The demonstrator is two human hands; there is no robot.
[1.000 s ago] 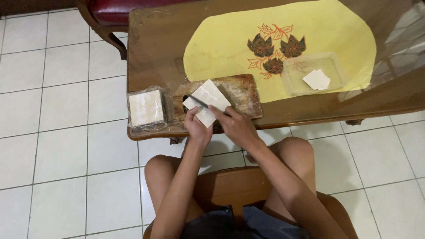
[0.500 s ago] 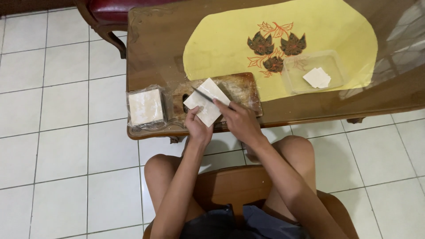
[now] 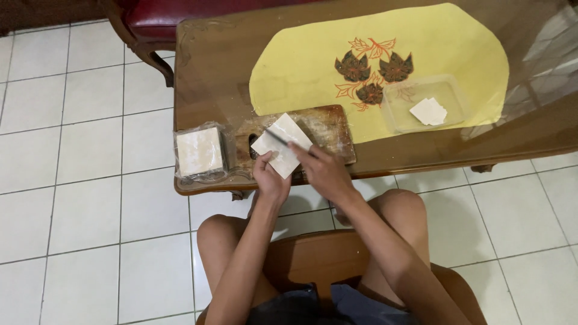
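A pale square sheet [image 3: 282, 144], thin like a dough wrapper, lies on a wooden cutting board [image 3: 325, 129] at the near edge of the tabletop [image 3: 205, 66]. The left hand [image 3: 271, 179] rests at the sheet's 6 o'clock corner, its fingers [image 3: 262, 160] pressed down together on the sheet's lower edge, pinning it to the board. The right hand [image 3: 325, 171] sits at about 4 o'clock from the sheet, fingers closed around the handle of a dark-bladed knife [image 3: 278, 138]; the blade lies across the sheet's middle, pointing toward 10 o'clock.

At 9 o'clock from the board, just beside it, a clear plastic packet of stacked pale sheets [image 3: 200, 151] sits near the tabletop's corner. At 2 o'clock from the board, well apart from the hands, a clear shallow tray [image 3: 398, 108] holds one pale piece [image 3: 428, 111]; it rests on a yellow mat [image 3: 301, 66] printed with dark leaves. The person's bare knees show under the tabletop edge, above a white tiled floor [image 3: 84, 180].
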